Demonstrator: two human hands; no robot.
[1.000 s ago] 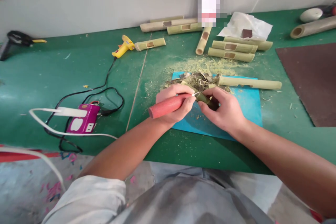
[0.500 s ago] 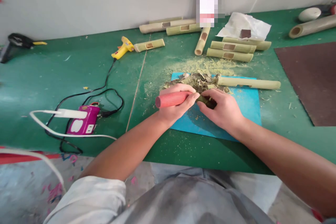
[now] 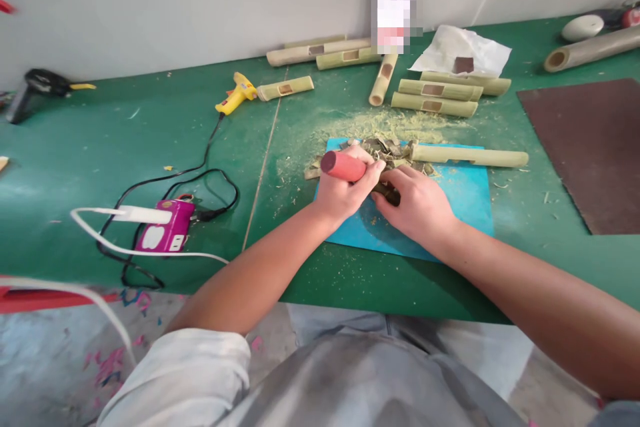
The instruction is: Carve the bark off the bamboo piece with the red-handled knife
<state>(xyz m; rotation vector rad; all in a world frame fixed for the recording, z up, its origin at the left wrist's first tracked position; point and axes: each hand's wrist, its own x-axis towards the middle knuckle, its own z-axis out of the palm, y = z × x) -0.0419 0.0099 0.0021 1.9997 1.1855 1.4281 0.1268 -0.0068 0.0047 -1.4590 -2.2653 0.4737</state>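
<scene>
My left hand (image 3: 345, 192) grips a red-handled carving tool (image 3: 343, 166), its handle end pointing up and left. My right hand (image 3: 417, 207) holds a small dark green bamboo piece (image 3: 389, 194) against the blue cutting mat (image 3: 467, 203); the tool's blade is hidden between my hands. A heap of bamboo shavings (image 3: 385, 149) lies just beyond my fingers. A long pale bamboo tube (image 3: 470, 157) rests on the mat's far edge.
Several cut bamboo tubes (image 3: 433, 97) lie at the back of the green table (image 3: 150, 127), with a yellow glue gun (image 3: 235, 93), a purple power strip (image 3: 165, 232) with cables, a white paper sheet (image 3: 463, 50) and a dark brown board (image 3: 590, 147) at right.
My left hand has turned the red handle from lying nearly flat to standing steeper, its end moving right and up. Both hands have closed in on the bamboo piece.
</scene>
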